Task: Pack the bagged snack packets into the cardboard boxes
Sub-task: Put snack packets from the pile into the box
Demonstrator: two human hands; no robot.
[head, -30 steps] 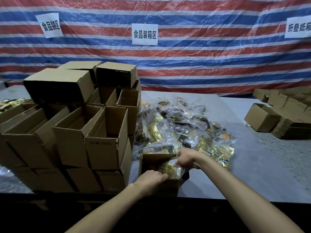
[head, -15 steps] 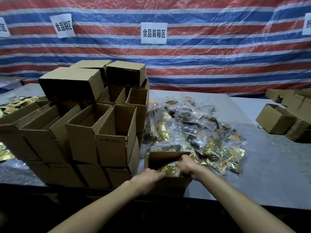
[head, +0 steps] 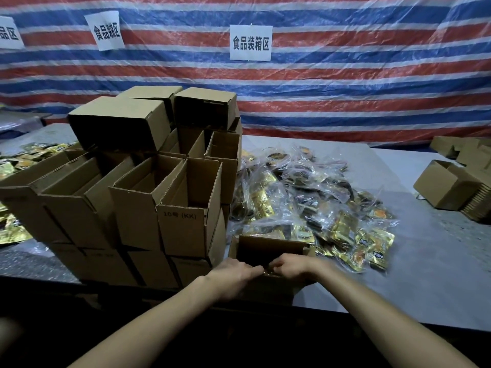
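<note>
A small open cardboard box (head: 268,245) stands at the table's front edge. My left hand (head: 233,272) and my right hand (head: 289,266) meet fingertip to fingertip at its near rim. They are closed on a clear bag of gold snack packets (head: 269,271), of which only a small glint shows between my fingers. The rest of that bag is down inside the box, hidden. Just behind and to the right of the box lies a heap of bagged snack packets (head: 305,197).
A stack of empty open boxes (head: 186,224) stands tight against the box's left side. Loose gold packets (head: 16,166) lie far left. At the right are more boxes (head: 441,187) and flat folded cartons (head: 478,205) on the grey table (head: 425,274).
The bag was above the box rim; my hands have pushed it down inside and drawn together at the near rim. My view has shifted left.
</note>
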